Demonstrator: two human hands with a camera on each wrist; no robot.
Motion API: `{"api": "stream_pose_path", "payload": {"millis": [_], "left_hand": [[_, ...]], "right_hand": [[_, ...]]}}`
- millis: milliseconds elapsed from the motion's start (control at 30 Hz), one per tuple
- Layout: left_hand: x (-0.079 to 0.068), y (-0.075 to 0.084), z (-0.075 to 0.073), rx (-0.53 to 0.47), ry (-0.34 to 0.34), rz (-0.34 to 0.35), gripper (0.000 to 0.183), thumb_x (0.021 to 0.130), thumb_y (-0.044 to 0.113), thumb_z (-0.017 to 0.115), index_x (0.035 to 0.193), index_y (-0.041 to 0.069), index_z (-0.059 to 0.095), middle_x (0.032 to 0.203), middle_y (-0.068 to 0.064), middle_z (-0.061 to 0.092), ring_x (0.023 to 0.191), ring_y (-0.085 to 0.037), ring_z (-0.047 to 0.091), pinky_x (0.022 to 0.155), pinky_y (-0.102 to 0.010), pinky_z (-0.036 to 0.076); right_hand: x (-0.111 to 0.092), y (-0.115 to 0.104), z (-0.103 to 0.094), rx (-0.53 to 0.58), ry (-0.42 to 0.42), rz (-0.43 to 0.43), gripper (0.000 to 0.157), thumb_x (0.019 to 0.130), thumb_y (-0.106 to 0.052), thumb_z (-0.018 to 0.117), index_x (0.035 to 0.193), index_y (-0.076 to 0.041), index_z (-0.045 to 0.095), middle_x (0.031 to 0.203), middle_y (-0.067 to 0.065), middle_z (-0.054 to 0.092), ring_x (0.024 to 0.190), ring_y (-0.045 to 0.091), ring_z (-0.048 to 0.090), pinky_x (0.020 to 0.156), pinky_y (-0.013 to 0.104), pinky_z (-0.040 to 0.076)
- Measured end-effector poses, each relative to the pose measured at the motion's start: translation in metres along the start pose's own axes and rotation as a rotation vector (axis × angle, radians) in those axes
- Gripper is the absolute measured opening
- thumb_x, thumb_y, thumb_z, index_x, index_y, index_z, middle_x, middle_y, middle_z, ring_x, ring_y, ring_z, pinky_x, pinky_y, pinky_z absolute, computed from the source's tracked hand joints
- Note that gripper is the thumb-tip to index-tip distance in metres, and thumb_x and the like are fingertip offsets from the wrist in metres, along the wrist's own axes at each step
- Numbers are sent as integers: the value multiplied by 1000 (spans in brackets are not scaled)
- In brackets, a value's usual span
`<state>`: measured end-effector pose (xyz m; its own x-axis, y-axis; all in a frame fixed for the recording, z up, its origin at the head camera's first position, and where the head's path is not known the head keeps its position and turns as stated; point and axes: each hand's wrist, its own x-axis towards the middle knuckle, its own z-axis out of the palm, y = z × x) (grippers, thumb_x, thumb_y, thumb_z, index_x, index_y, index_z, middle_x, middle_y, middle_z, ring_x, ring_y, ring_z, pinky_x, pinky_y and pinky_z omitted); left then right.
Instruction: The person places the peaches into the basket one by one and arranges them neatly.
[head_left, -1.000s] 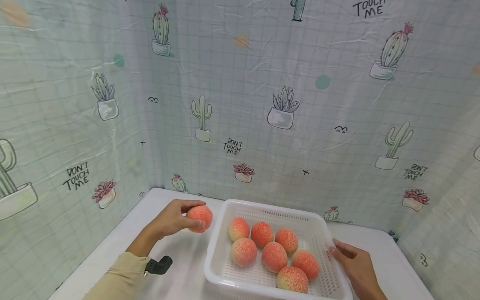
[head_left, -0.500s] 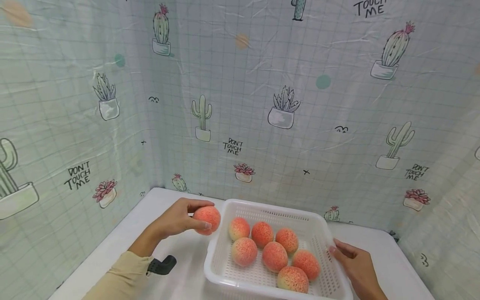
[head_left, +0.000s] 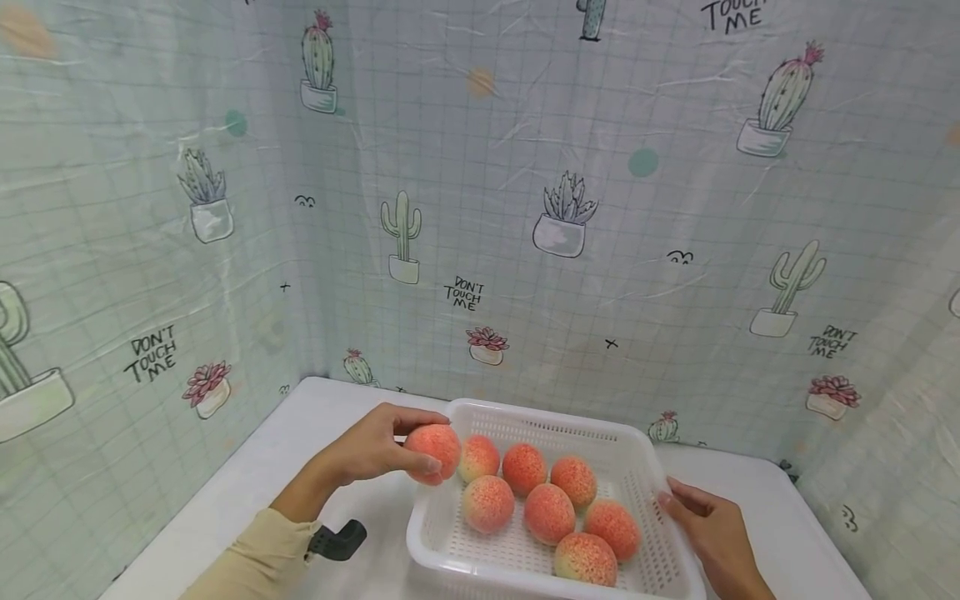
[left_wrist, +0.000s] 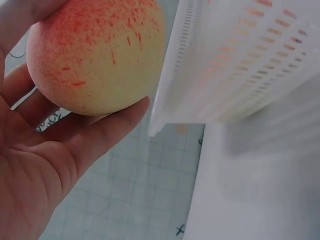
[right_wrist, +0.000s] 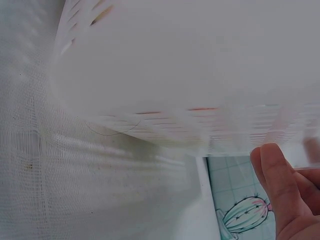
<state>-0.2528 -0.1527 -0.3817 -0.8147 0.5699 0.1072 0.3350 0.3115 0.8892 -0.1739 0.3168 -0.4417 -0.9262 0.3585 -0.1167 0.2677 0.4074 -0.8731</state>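
Note:
My left hand (head_left: pixel 371 450) grips a red-and-yellow peach (head_left: pixel 437 450) between thumb and fingers, over the left rim of a white plastic basket (head_left: pixel 480 571). In the left wrist view the held peach (left_wrist: pixel 102 60) shows its pale yellow side, with the fingers curled beneath it and the basket's slotted wall (left_wrist: pixel 225 75) beside it. Several more peaches, among them one near the front (head_left: pixel 586 560), lie on the basket's perforated floor. At the right rim, my right hand (head_left: pixel 708 529) holds the basket, and in the right wrist view its fingers (right_wrist: pixel 280 175) touch the slotted wall.
The basket stands on a white table (head_left: pixel 375 517). Behind and to the left, a cactus-printed curtain (head_left: pixel 510 208) hangs around the table's edges. A black strap mount (head_left: pixel 337 540) sticks out from the left wrist, low beside the basket.
My left hand has carried its peach rightward, from beside the basket to over its left rim. The right hand, the basket and the peaches inside stay in place.

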Motion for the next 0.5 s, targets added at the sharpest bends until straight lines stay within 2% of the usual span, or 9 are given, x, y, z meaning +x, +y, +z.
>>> {"api": "stream_pose_path", "payload": {"millis": [233,500], "left_hand": [[5,7,11,9,-45,36,55,83,22,85,134,13,70,125,-9,74,103,-21,68,81,-30,61],[8,11,25,-24,-108,78,56,84,20,84,137,8,68,126,-10,73,103,-19,69,81,-30,61]], "right_hand": [[0,-1,0,-4,6,3,63,101,-31,70,149,4,49,149,30,51,101,16,75,76,33,64],[1,1,0,9,-5,11,64,101,-32,69,150,4,49,150,30,52,101,15,75,77,33,64]]}}
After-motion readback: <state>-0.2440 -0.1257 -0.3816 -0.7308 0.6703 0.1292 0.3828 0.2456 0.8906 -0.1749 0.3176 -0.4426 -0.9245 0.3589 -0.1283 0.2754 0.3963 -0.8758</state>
